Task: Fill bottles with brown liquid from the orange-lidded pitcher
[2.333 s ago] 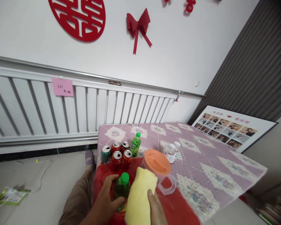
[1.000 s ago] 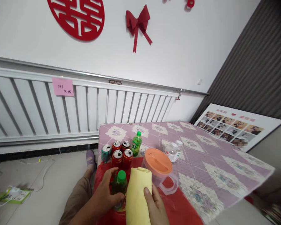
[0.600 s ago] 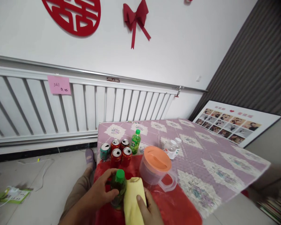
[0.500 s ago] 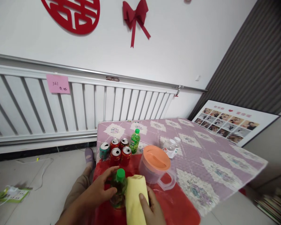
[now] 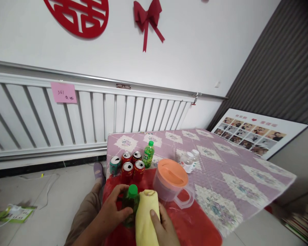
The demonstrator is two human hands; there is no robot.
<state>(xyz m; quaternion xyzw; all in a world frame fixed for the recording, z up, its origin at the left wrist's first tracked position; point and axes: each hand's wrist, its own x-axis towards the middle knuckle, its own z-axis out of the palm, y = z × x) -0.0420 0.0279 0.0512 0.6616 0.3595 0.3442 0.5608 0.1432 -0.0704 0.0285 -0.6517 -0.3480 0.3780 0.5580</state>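
In the head view, my left hand point(image 5: 120, 206) is closed around a green-capped drink bottle point(image 5: 133, 191), thumb across its front and fingers behind it. The bottle stands upright over a red plastic sheet point(image 5: 192, 225). My right hand point(image 5: 164, 227) grips a rolled pale-yellow cloth point(image 5: 146, 218), held upright just right of the bottle and touching or nearly touching it. The lower end of the roll runs out of the picture. Beyond my hands is a clear plastic pitcher point(image 5: 166, 191) with an orange lid, its handle toward the right.
Several opened drink cans point(image 5: 127, 171) stand grouped behind my left hand, with another green bottle point(image 5: 149, 155) beside them. Two clear white-capped bottles point(image 5: 188, 162) are behind the pitcher. A purple patterned tablecloth point(image 5: 213, 177) covers the table; a white radiator point(image 5: 92, 116) lines the wall.
My left hand has closed in on the bottle, its thumb now further across the front. The yellow roll has shifted slightly left and tilted a little toward the bottle.
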